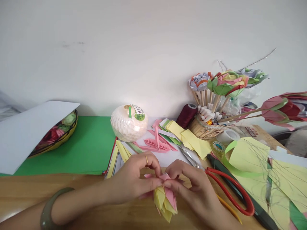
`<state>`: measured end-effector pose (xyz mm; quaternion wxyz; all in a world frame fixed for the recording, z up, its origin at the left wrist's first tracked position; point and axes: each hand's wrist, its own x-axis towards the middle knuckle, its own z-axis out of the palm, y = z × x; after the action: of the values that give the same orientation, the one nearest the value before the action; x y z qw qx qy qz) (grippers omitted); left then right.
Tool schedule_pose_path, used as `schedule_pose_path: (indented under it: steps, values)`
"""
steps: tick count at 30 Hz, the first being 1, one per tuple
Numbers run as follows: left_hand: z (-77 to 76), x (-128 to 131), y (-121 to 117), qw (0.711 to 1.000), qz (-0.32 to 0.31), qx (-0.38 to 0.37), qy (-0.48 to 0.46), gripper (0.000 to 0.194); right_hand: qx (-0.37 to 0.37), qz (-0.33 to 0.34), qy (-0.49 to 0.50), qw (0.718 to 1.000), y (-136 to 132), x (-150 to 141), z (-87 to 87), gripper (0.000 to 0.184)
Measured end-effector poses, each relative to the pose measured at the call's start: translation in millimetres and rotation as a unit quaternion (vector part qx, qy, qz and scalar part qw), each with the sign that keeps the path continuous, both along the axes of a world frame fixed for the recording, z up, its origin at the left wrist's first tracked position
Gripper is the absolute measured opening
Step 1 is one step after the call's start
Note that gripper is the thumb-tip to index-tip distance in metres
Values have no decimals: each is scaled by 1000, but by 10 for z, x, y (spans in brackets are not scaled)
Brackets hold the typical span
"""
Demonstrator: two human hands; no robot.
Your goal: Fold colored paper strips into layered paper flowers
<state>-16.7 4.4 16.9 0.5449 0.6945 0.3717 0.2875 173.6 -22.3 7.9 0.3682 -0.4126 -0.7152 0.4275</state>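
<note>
Between my two hands is a folded paper flower (165, 203) in yellow and pink, its yellow tips pointing down toward me. My left hand (141, 175) wears a ring and pinches the flower's pink upper part between thumb and fingers. From the other side, my right hand (192, 185) closes thumb and bent fingers on the same part. The fingertips nearly meet and hide how the folds join. Just beyond the hands lie pink folded paper strips (157, 143) and yellow paper pieces (177, 130). Scissors with red handles (248, 204) lie beside my right hand.
A wrapped coconut (129, 123) stands by the wall. At right are a basket (203, 129) of paper flowers (227, 83), a dark red thread spool (187, 116), a black pen-like tool (259, 214) and tangled wires on yellow sheets (251, 153). Green card (88, 143) and a covered basket (74, 127) lie left.
</note>
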Motion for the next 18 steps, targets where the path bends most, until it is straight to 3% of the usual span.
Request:
schedule_pose_path:
  steps: [3,7,13,18]
  values:
    - [-6,11,2,994,12,-110,-7,21,-131,0,50,990,42,-8,4,12]
    - [-41,25,34,985,16,-168,-39,18,-227,-1,95,969,94,-20,-7,14]
    - [-109,35,55,972,3,-218,-86,16,-242,-9,100,965,80,-18,-2,14]
    - [-99,56,20,975,20,-202,-92,18,-185,-26,49,981,49,-46,14,12]
